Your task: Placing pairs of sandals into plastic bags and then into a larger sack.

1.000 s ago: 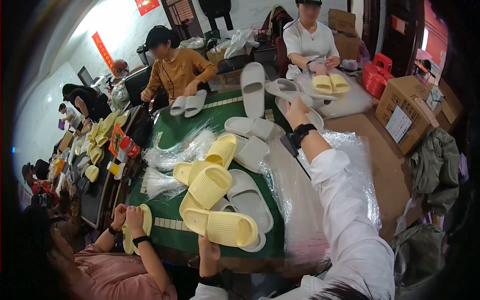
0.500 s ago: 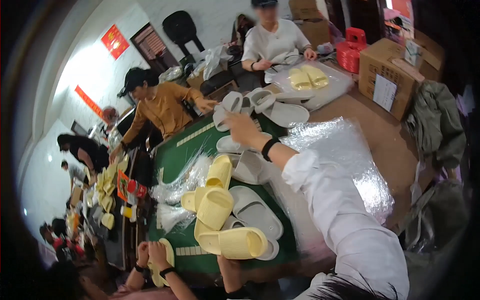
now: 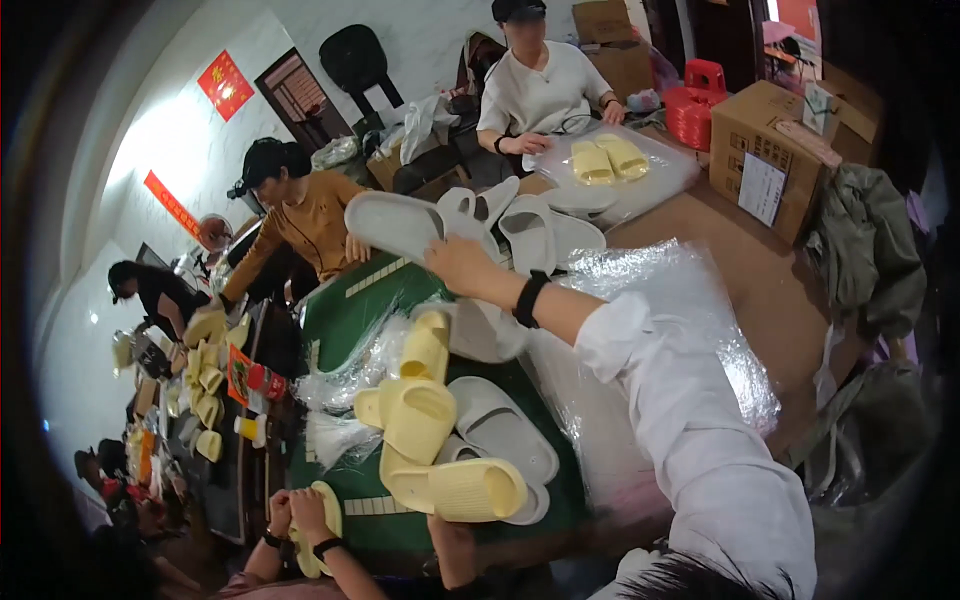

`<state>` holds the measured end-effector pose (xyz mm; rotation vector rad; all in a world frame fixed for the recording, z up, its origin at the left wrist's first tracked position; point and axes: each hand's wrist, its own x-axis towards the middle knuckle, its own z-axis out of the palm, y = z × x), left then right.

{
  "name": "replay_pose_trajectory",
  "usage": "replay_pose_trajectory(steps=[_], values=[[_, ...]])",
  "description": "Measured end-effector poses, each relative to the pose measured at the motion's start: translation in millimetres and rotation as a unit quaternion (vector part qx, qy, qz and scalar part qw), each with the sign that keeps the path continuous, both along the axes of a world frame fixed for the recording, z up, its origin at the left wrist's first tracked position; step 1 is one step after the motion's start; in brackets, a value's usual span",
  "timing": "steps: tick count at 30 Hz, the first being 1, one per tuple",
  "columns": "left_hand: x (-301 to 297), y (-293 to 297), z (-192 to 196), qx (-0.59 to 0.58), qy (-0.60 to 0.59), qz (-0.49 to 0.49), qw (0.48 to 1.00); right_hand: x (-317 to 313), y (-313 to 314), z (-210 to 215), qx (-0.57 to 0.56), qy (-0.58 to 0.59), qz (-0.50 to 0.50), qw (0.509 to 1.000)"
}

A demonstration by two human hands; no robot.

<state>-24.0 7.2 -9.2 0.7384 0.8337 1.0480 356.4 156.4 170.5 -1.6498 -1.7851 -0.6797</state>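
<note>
With the thumb side at its heel, my right hand grips a light grey slipper, its sole stretched toward the left over the green table mat. Behind it lie more grey slippers. Nearer me, a pile of yellow slippers rests over grey ones. My left hand comes up at the lower edge against the front yellow slipper; its fingers are hidden beneath that slipper.
Clear plastic bags lie right of the mat, with loose plastic film on its left. A co-worker's hands hold a yellow slipper at lower left. A cardboard box stands at far right. Across the table sits another person.
My right hand has taken hold of a grey slipper from the far group and raised it, swinging its sole leftward. The co-worker in orange has drawn a hand back from the slippers.
</note>
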Motion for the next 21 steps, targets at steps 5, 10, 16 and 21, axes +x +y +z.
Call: replay_pose_trajectory(steps=[5, 10, 16, 21], values=[[36.4, -4.3, 9.0, 0.027, 0.043, -0.015, 0.999, 76.5, 12.5, 24.7, 0.148, 0.028, -0.112, 0.982], [26.0, -6.7, 9.9, -0.043, -0.011, 0.017, 0.999, 92.8, 18.8, 27.2, 0.124, 0.081, -0.221, 0.964], [33.5, -8.8, -5.8, 0.165, 0.138, 0.008, 0.977, 145.5, 22.3, -22.0, 0.014, 0.091, -0.24, 0.966], [20.3, -6.6, -15.1, 0.131, 0.057, 0.038, 0.989, 135.5, 10.9, -57.5, -0.058, 0.001, -0.249, 0.967]])
